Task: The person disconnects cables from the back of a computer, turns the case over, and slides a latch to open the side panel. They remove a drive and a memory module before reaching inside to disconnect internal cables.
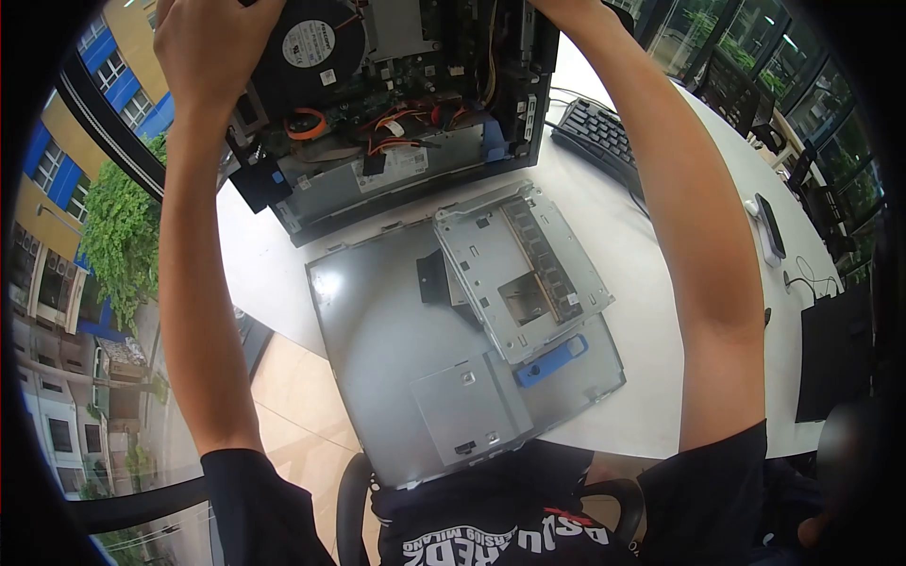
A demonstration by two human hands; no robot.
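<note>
An open desktop computer case (406, 174) stands at the top of the view, its inside facing me. A round black fan (310, 42), a green motherboard (415, 80) and orange and black cables (401, 132) show in it. My left hand (212, 47) is at the case's upper left side, its fingers mostly cut off by the frame edge. My right hand (564, 8) is at the upper right side of the case, with little more than the wrist in view. Whether either hand grips the case is hidden.
Nearer me, a metal side panel (368, 349) lies on the white table (651, 396). On it rests a metal drive bracket (472, 245) with RAM sticks (533, 241) and a blue lever (552, 361). A black keyboard (595, 137) and phone (770, 226) lie to the right.
</note>
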